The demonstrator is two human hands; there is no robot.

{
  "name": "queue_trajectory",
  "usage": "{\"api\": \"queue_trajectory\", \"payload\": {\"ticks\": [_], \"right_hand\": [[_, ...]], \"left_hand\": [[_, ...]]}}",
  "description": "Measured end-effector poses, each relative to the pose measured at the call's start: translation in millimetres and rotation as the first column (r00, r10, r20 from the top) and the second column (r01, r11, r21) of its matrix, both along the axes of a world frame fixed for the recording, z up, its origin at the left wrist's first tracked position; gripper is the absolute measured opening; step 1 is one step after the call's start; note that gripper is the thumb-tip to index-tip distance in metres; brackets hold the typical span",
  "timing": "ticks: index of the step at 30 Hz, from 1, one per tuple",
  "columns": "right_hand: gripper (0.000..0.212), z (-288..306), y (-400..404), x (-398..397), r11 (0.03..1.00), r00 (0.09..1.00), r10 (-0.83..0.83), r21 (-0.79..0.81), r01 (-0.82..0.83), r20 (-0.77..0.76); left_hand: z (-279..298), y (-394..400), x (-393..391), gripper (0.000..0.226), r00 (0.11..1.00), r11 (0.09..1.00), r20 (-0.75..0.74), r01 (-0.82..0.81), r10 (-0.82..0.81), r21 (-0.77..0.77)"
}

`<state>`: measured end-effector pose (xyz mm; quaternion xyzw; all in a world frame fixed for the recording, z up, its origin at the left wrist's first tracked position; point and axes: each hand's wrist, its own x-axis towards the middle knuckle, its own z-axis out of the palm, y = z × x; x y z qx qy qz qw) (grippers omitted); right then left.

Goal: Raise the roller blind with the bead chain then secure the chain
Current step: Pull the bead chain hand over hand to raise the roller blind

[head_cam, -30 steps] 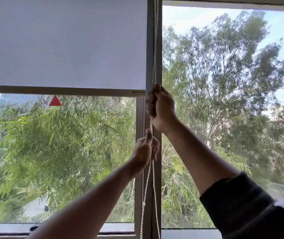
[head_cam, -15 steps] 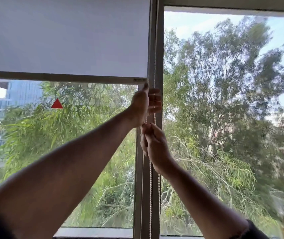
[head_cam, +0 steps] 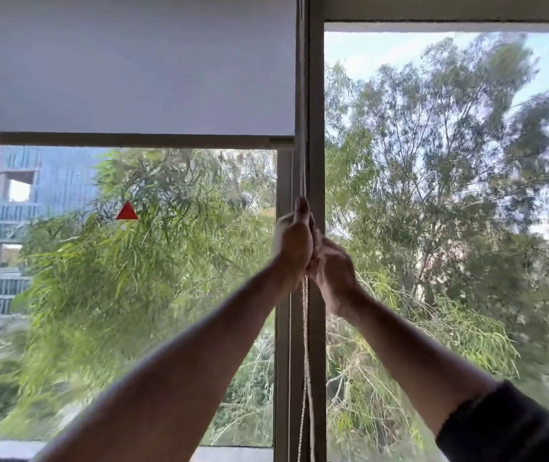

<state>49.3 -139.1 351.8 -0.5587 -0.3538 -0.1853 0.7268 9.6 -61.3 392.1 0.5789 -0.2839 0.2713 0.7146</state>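
A: Blind position?
B: Roller blind [head_cam: 129,65] covers the upper part of the left pane; its bottom bar [head_cam: 126,141] is level.
A: Chain?
B: Bead chain [head_cam: 306,328] hangs along the window frame [head_cam: 316,128], white, double strand.
A: Hands?
B: Left hand [head_cam: 295,243] curls round the chain; right hand [head_cam: 333,265] touches it, grip blurred, cannot tell. Trees [head_cam: 433,195] outside.

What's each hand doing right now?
Left hand: grips the chain.
Right hand: against the left at the chain; grip cannot be told.
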Motion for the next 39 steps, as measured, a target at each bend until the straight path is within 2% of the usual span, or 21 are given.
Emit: {"api": "queue_trajectory", "payload": {"ticks": [3,6,10,13,16,19,23,26,29,31,36,39], "right_hand": [[0.043,48,6,-12,0.989,0.986,0.131,0.077,-0.124,-0.099],[0.043,94,10,-32,0.959,0.957,0.276,0.088,-0.269,-0.085],[0.032,122,19,-43,0.976,0.979,0.194,0.111,-0.186,-0.063],[0.036,114,26,-43,0.981,0.992,0.125,0.149,-0.124,0.000],[0.038,99,26,-48,0.965,0.980,0.187,0.173,-0.195,0.062],[0.037,82,26,-48,0.968,0.981,0.175,0.164,-0.188,0.090],[0.040,57,25,-48,0.976,0.978,0.133,0.151,-0.158,0.160],[0.047,42,27,-50,0.994,0.972,0.052,0.084,-0.073,0.230],[0.035,25,34,-48,0.999,0.955,-0.044,0.009,0.043,0.295],[0.035,13,40,-42,0.994,0.940,-0.089,-0.036,0.106,0.329],[0.036,-1,34,-27,0.987,0.929,-0.085,-0.100,0.129,0.361],[0.030,-4,16,-11,0.939,0.888,-0.168,-0.203,0.276,0.429]], "left_hand": [[-22,-1,4,0.060,1.000,1.000,-0.019,-0.007,0.007,-0.027],[-44,-2,8,0.058,0.999,1.000,-0.032,0.000,0.000,-0.002],[-67,-1,9,0.056,1.000,0.999,-0.017,-0.024,0.024,0.045],[-71,6,8,0.052,1.000,0.996,-0.016,-0.008,0.009,0.093],[-69,19,12,0.056,0.999,0.988,-0.053,0.020,-0.012,0.155],[-55,33,15,0.058,0.999,0.983,-0.033,0.006,0.000,0.186],[-4,47,6,0.056,0.999,0.997,0.023,-0.048,0.047,0.066],[39,50,-3,0.058,0.997,0.995,0.030,-0.077,0.076,0.057],[80,44,-18,0.050,1.000,0.999,0.004,-0.020,0.020,0.030],[99,38,-29,0.047,1.000,0.999,-0.025,0.000,0.001,0.041],[108,21,-35,0.047,0.994,0.999,-0.109,0.022,-0.017,0.045],[95,12,-28,0.051,0.999,0.998,-0.020,-0.040,0.041,0.042]]}}
